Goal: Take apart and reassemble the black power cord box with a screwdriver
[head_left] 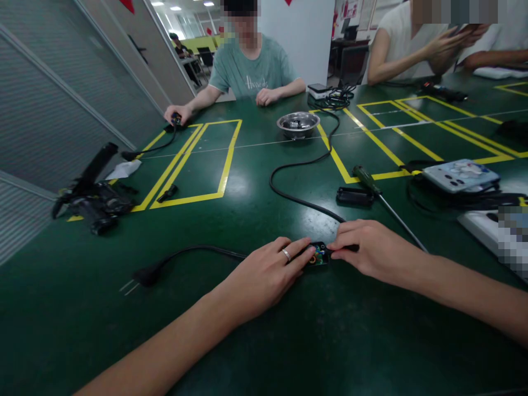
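Observation:
A small circuit board (320, 255) in a black housing lies on the table in front of me. My left hand (268, 269), wearing a ring, holds it down, its fingers over the left part. At the board's right end, my right hand (367, 250) pinches the black power cord (303, 201); its fingertips hide the exact joint. From under my left hand a second length of cord runs left to a two-pin plug (148, 274). Beyond my right hand lie a black plastic cover (355, 196) and a long screwdriver (365, 179) with a green handle.
A metal bowl (297, 125) stands mid-table. Black adapters and cables (99, 203) are heaped at left; a phone (462, 175) and a white device (487, 225) lie at right. Yellow tape (226, 170) marks the green table. People sit opposite, one holding a corded part.

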Motion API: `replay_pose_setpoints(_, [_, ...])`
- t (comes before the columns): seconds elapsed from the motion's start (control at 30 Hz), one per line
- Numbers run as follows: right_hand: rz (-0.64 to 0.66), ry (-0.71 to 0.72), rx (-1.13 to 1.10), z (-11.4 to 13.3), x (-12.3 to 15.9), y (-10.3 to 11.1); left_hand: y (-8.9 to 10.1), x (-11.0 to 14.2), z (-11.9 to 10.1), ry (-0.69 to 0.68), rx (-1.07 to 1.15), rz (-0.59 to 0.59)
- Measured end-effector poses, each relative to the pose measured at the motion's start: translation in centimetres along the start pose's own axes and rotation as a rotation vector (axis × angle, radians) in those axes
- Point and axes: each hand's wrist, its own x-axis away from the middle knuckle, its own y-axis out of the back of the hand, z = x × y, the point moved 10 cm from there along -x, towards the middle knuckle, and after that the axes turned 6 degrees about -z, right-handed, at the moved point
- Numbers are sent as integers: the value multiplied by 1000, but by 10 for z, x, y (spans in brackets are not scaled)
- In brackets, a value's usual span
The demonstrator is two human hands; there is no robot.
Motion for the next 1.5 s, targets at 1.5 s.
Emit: replay_pose_setpoints(1.5, [-191,-138,502,-85,3,30,9,15,55,202,148,49])
